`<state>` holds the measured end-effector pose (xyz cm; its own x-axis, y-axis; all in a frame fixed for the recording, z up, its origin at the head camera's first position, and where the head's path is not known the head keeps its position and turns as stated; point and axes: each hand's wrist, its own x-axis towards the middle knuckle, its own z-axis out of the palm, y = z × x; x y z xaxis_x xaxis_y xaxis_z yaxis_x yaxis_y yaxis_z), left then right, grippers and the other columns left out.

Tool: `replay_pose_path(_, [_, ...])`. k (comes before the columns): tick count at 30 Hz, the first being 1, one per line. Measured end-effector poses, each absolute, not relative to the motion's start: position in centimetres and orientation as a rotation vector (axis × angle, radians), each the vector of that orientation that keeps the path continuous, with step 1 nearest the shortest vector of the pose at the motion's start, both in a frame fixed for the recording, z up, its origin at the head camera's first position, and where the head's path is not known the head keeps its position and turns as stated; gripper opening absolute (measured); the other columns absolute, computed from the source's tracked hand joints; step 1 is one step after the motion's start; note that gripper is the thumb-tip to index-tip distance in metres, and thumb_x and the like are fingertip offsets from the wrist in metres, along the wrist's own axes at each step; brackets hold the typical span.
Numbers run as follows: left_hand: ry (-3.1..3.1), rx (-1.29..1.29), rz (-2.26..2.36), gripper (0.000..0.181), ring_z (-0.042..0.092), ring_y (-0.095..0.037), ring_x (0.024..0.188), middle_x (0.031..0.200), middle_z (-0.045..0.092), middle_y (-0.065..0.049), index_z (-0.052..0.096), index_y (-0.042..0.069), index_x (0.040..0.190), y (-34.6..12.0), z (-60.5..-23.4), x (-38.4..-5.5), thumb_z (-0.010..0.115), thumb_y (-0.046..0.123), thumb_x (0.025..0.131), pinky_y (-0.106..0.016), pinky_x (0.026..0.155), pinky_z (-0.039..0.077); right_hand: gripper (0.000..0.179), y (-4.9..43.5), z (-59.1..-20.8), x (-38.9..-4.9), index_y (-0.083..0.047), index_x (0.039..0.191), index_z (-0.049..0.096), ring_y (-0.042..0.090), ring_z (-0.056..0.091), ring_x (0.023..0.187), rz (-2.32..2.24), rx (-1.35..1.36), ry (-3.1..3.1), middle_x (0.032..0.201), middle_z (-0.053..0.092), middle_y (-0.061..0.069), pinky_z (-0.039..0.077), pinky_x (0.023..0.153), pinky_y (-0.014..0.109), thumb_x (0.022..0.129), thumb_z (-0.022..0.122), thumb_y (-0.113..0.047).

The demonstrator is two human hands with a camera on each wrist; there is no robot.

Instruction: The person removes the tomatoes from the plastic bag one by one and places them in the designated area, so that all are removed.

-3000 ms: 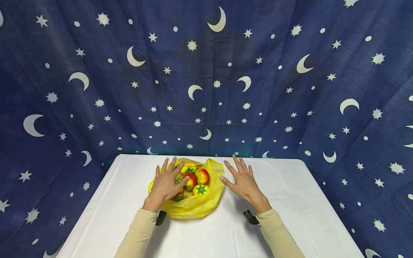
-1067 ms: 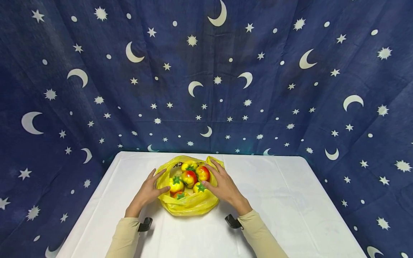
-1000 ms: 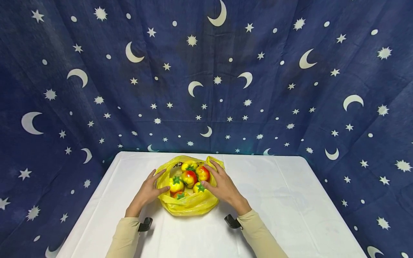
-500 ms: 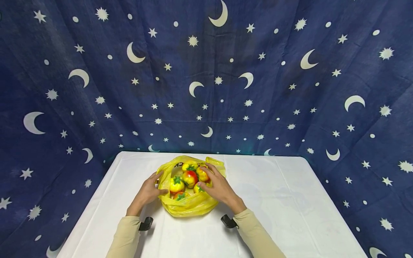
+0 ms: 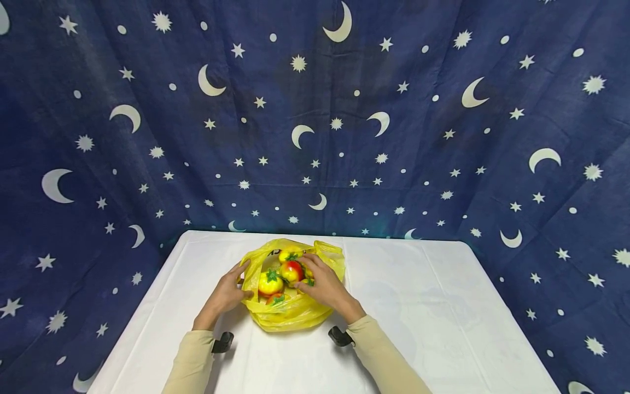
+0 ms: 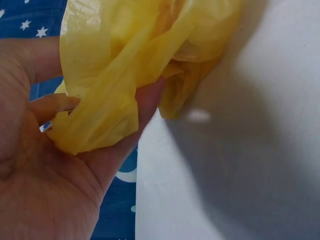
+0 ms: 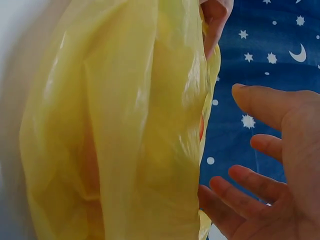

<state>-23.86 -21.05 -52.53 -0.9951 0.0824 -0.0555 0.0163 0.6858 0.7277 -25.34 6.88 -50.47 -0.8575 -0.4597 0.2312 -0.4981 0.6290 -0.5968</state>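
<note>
A yellow plastic bag [image 5: 287, 320] stands with its mouth spread upward on the white table. Inside lie several round, lobed yellow-and-red fruits with green leafy tops, among them a red-and-yellow fruit [image 5: 291, 271] in the middle and a yellow fruit [image 5: 270, 283] at the left. My left hand [image 5: 226, 293] holds the bag's left rim; in the left wrist view, a loose fold of the bag [image 6: 100, 120] lies between thumb and fingers. Over the right side of the mouth is my right hand [image 5: 325, 282], fingers spread and slightly bent, fingertips close to the middle fruit, partly hiding other fruits.
A white-covered table [image 5: 433, 328] extends around the bag. Behind it and at both sides hangs a dark blue curtain [image 5: 315, 109] with moons and stars. Black wrist cameras, such as the left one [image 5: 223, 342], sit below the wrists near the tabletop.
Both hands were held over the bag with fingers spread; the left has moved to the rim and taken hold of it. The right has moved left over the mouth, towards the middle fruit.
</note>
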Motion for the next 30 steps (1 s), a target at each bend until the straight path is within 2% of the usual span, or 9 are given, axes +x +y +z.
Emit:
replay_pose_path(8, [2.791, 0.068, 1.225, 0.094, 0.052, -0.044, 0.127, 0.162, 0.022, -0.02, 0.028, 0.009, 0.155, -21.2, -52.6, -23.8, 0.075, 0.001, 0.074, -0.055, 0.11, 0.042, 0.06, 5.5, -50.3, -25.1, -0.02, 0.139, 0.053, 0.025, 0.055, 0.126, 0.968, 0.849, -2.808, 0.141, 0.052, 0.004, 0.046, 0.11, 0.045, 0.085, 0.075, -0.033])
replay_pose_path(16, [2.804, 0.052, 1.202, 0.095, 0.06, -0.035, 0.112, 0.163, 0.022, -0.019, 0.028, 0.009, 0.155, -21.4, -52.4, -23.7, 0.075, 0.0, 0.074, -0.05, 0.101, 0.051, 0.06, 6.0, -50.7, -25.1, -0.014, 0.135, 0.057, 0.024, 0.058, 0.121, 0.879, 0.795, -2.859, 0.132, 0.06, 0.003, 0.047, 0.107, 0.044, 0.081, 0.079, -0.029])
replay_pose_path(22, [2.805, 0.054, 1.201, 0.094, 0.059, -0.033, 0.11, 0.162, 0.022, -0.019, 0.028, 0.008, 0.155, -21.4, -52.3, -23.7, 0.075, -0.001, 0.075, -0.048, 0.097, 0.053, 0.061, 6.9, -50.9, -25.0, -0.012, 0.132, 0.059, 0.031, 0.057, 0.124, 0.916, 0.746, -2.868, 0.133, 0.061, 0.008, 0.045, 0.108, 0.049, 0.077, 0.082, -0.026])
replay_pose_path(30, [2.805, 0.057, 1.204, 0.094, 0.059, -0.031, 0.109, 0.162, 0.023, -0.017, 0.028, 0.009, 0.156, -21.2, -52.4, -23.8, 0.076, 0.0, 0.075, -0.047, 0.096, 0.053, 0.063, 7.9, -51.4, -24.8, -0.011, 0.13, 0.061, 0.029, 0.058, 0.118, 0.934, 0.668, -2.902, 0.127, 0.061, 0.008, 0.047, 0.105, 0.047, 0.074, 0.085, -0.028])
